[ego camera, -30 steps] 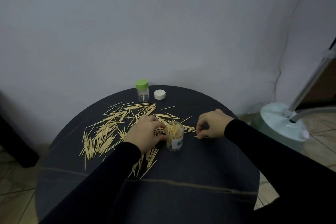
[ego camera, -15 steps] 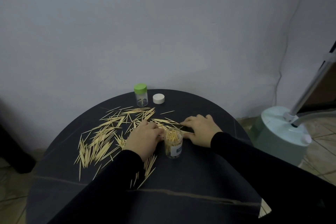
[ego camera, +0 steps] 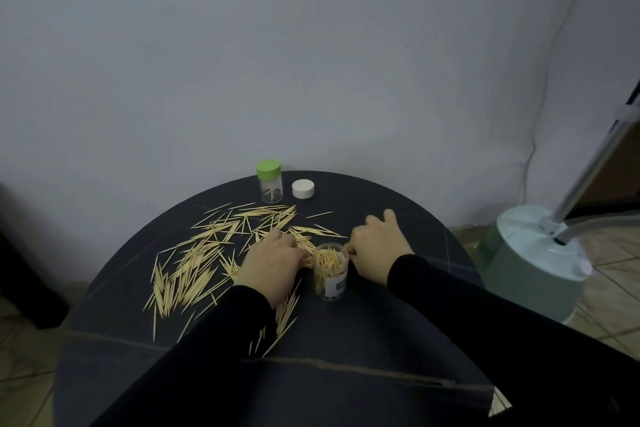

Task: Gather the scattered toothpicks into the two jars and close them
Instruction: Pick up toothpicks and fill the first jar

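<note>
Two hands flank our open jar [ego camera: 330, 274] mid-table [ego camera: 398, 340]: left hand [ego camera: 273, 258] lies on scattered toothpicks [ego camera: 194, 263], grasp unclear; right hand [ego camera: 375, 246] curls just beside the jar, grasp unclear; green-lidded jar [ego camera: 269, 181] and white lid [ego camera: 303, 188] stand at back

A round dark table [ego camera: 381, 340] had bare surface along its near and right sides. Scattered toothpicks [ego camera: 194, 263] covered the left-centre. An open jar [ego camera: 330, 272] stood mid-table, wedged between the left hand [ego camera: 273, 262] and right hand [ego camera: 375, 246]. A green-lidded jar [ego camera: 269, 181] and white lid [ego camera: 303, 188] blocked the far edge.
</note>
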Action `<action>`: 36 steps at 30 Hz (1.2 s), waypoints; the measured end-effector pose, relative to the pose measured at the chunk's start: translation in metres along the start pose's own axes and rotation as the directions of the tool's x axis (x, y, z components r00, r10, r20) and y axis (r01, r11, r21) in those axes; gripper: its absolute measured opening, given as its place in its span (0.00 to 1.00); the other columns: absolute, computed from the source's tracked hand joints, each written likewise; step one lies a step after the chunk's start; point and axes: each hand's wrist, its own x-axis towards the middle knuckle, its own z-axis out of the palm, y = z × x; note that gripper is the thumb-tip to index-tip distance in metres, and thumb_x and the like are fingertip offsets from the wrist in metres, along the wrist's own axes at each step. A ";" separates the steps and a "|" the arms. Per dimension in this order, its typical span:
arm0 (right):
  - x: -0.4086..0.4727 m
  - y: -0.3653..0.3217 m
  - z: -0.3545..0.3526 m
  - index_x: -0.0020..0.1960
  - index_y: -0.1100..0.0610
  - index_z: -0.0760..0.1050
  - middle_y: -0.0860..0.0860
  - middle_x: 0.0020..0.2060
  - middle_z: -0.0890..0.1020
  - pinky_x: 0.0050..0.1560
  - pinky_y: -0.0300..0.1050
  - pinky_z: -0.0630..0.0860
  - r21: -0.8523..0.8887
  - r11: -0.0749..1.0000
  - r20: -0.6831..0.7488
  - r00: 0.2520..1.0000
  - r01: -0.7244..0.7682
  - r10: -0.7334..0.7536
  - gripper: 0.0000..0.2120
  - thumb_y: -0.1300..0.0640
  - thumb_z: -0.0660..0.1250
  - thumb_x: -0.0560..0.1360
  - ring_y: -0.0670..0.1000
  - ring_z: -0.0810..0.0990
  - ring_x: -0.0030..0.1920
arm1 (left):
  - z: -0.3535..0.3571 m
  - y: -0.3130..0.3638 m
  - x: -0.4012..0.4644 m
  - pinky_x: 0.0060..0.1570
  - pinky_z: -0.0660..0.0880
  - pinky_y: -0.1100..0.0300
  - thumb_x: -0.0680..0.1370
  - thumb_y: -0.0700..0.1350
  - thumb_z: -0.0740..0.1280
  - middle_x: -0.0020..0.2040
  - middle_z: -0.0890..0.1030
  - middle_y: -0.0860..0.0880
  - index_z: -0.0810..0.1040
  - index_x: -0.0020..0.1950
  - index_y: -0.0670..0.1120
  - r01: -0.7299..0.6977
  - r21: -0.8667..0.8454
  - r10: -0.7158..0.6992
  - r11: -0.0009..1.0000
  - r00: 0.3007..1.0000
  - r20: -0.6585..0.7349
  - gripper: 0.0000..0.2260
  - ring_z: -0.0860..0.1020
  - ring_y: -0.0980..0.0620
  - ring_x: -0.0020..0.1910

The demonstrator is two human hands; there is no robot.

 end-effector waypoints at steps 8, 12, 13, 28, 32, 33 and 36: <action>0.001 -0.006 -0.003 0.58 0.51 0.77 0.51 0.54 0.78 0.66 0.62 0.57 -0.017 0.999 0.052 0.998 0.027 -0.027 0.15 0.46 0.61 0.76 0.55 0.72 0.59 | 0.000 0.004 0.000 0.54 0.72 0.57 0.81 0.51 0.60 0.57 0.75 0.52 0.75 0.63 0.53 0.021 0.062 -0.020 0.998 1.000 -0.014 0.12 0.69 0.52 0.56; 0.000 -0.009 -0.001 0.57 0.53 0.77 0.51 0.53 0.79 0.66 0.61 0.58 -0.014 1.000 0.001 1.000 0.023 -0.023 0.12 0.51 0.58 0.79 0.54 0.73 0.58 | 0.001 0.005 -0.001 0.57 0.71 0.56 0.81 0.49 0.60 0.59 0.75 0.51 0.73 0.63 0.51 0.029 0.080 -0.028 0.996 0.999 -0.015 0.11 0.69 0.50 0.60; 0.000 -0.009 -0.001 0.56 0.53 0.77 0.50 0.52 0.79 0.66 0.60 0.58 -0.008 1.000 -0.002 1.000 0.014 -0.014 0.11 0.52 0.58 0.80 0.54 0.73 0.57 | 0.001 0.005 -0.001 0.58 0.71 0.56 0.81 0.48 0.59 0.60 0.74 0.51 0.72 0.63 0.51 0.033 0.083 -0.031 0.996 0.999 -0.016 0.11 0.69 0.49 0.61; -0.002 0.003 -0.004 0.59 0.44 0.78 0.47 0.52 0.80 0.64 0.55 0.59 0.200 0.980 -0.076 0.997 0.010 0.005 0.14 0.47 0.55 0.82 0.51 0.73 0.56 | -0.009 -0.003 0.003 0.54 0.72 0.59 0.81 0.52 0.58 0.57 0.76 0.54 0.75 0.62 0.53 0.064 0.011 -0.063 0.998 0.996 -0.069 0.12 0.69 0.54 0.55; -0.003 0.007 -0.006 0.60 0.43 0.78 0.44 0.53 0.81 0.62 0.53 0.59 0.271 0.962 -0.148 0.987 -0.016 0.058 0.14 0.46 0.56 0.81 0.50 0.73 0.56 | -0.017 -0.005 0.004 0.54 0.71 0.59 0.81 0.54 0.59 0.57 0.77 0.54 0.77 0.62 0.55 0.111 -0.029 -0.114 0.993 0.988 -0.101 0.13 0.69 0.54 0.56; -0.004 0.008 -0.006 0.60 0.43 0.78 0.44 0.54 0.81 0.61 0.52 0.59 0.295 0.955 -0.161 0.984 -0.027 0.077 0.14 0.46 0.56 0.81 0.49 0.73 0.56 | -0.019 -0.006 0.004 0.54 0.71 0.59 0.81 0.54 0.59 0.57 0.77 0.55 0.77 0.62 0.55 0.128 -0.040 -0.131 0.991 0.986 -0.102 0.13 0.69 0.54 0.56; -0.006 0.012 -0.007 0.61 0.42 0.78 0.42 0.54 0.82 0.62 0.51 0.60 0.372 0.926 -0.183 0.974 -0.056 0.132 0.14 0.44 0.57 0.81 0.48 0.73 0.57 | -0.025 -0.008 0.005 0.54 0.70 0.59 0.80 0.55 0.61 0.57 0.76 0.55 0.78 0.62 0.57 0.176 -0.063 -0.181 0.982 0.979 -0.090 0.13 0.68 0.54 0.56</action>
